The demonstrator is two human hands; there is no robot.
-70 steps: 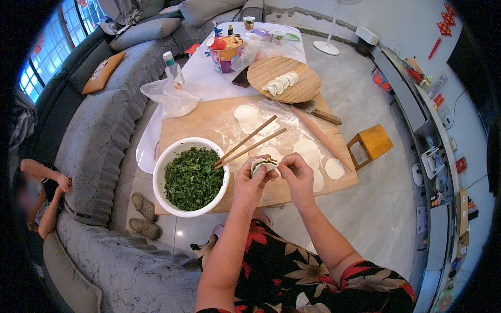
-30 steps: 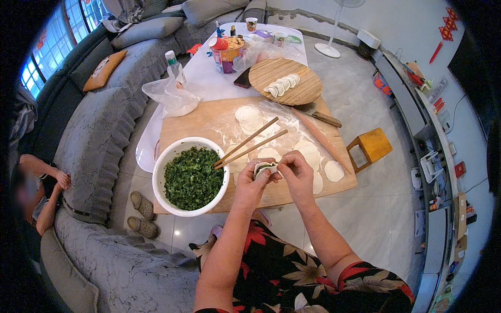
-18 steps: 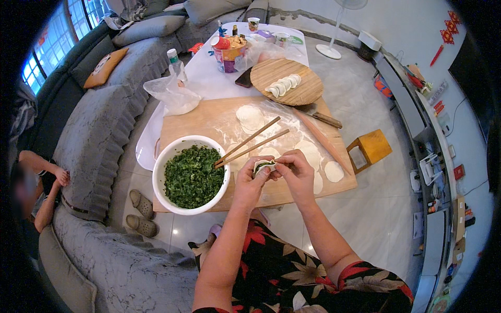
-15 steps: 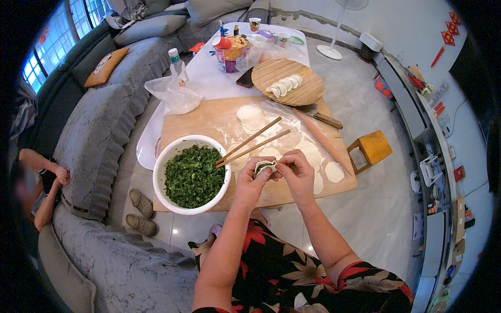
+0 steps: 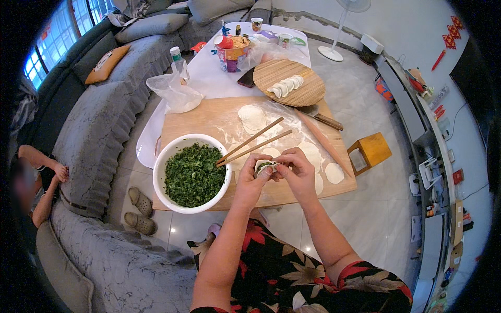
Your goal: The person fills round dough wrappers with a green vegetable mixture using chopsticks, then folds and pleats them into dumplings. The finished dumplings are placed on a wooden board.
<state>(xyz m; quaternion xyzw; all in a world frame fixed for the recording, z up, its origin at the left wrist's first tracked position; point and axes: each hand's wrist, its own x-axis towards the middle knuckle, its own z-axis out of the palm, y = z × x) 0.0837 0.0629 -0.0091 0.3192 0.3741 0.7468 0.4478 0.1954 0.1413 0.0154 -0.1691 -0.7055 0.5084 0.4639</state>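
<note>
Pinching a dumpling (image 5: 264, 166) above the wooden board (image 5: 185, 120)

The left hand (image 5: 251, 180) cradles the dumpling, its wrapper folded over with green showing at the opening, and the right hand (image 5: 296, 171) nips the edge on the other side. Both hands grip it just above the board's near side, right of a white bowl (image 5: 158, 182). Chopped greens (image 5: 192, 176) fill the bowl, and two chopsticks (image 5: 250, 140) slant out of it toward the upper right. Flat round wrappers (image 5: 334, 173) lie on the floured board, some beside a rolling pin (image 5: 324, 139). Farther back, a round wooden tray (image 5: 308, 93) bears a row of folded pieces (image 5: 286, 86), near a knife (image 5: 329, 122). The board lies on a white desk (image 5: 202, 73).
</note>
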